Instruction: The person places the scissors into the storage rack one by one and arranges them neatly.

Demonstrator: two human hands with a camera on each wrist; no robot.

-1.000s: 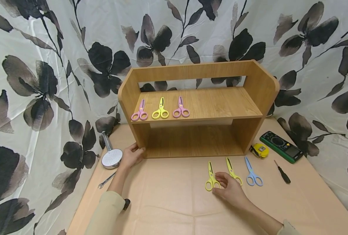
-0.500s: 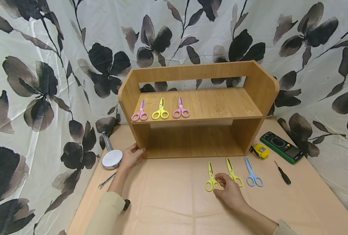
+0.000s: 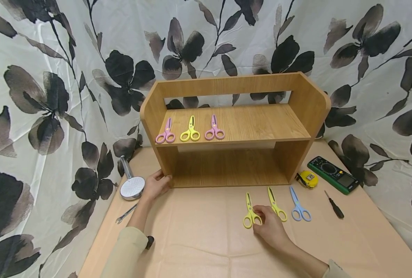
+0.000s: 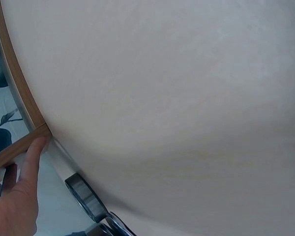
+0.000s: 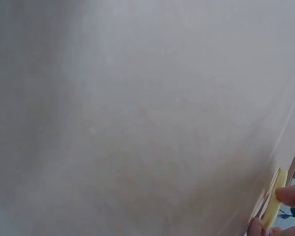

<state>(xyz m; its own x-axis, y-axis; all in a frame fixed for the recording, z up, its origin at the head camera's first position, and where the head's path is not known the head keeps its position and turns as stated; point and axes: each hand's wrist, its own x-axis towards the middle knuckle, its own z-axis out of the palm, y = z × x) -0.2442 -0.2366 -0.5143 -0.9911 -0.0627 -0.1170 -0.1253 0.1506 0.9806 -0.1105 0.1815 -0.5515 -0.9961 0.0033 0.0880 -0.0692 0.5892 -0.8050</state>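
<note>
Your right hand [image 3: 272, 227] pinches yellow loop-handled scissors [image 3: 250, 212], tips pointing at the two-tier wooden shelf [image 3: 233, 87] your left hand [image 3: 155, 187] grips.

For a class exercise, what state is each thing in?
Shelf: upright
Three shelf scissors: closed
Yellow scissors pinched by right hand: closed
Table's other yellow scissors: closed
Blue scissors: closed
Tape measure: extension unclear
Multimeter: face up, readout unclear
Showerhead: face up
Wrench: lying flat
Screwdriver: lying flat

L fingers [image 4: 31, 164] on wdn shelf edge [image 4: 14, 149]
</note>
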